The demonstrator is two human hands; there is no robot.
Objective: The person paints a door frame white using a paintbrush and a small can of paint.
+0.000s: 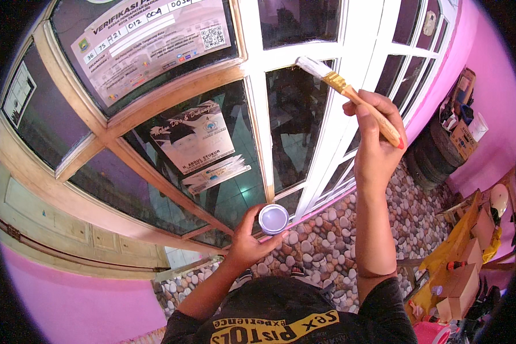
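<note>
Right fingers [369, 121] grip a wooden-handled paintbrush [350, 89], apparently coating the white window frame [281, 57]; left fingers [269, 245] clasp a round, pale-lilac cup [274, 219]. Next stroke needs even pressure.

**Materials and Surface Finish**

The paintbrush [354, 93] has a smooth wooden handle [391, 133], a metallic-looking ferrule [335, 81] and paint-coated bristles [312, 66]. The small pot [274, 219] looks smooth and plastic. The right framework [364, 40] shows glossy white paint; the left framework [172, 94] resembles brown wood. The panes [298, 132] are reflective glass. The near shirt [269, 298] is matt cloth. The carton [460, 292] at right is matt cardboard.
</note>
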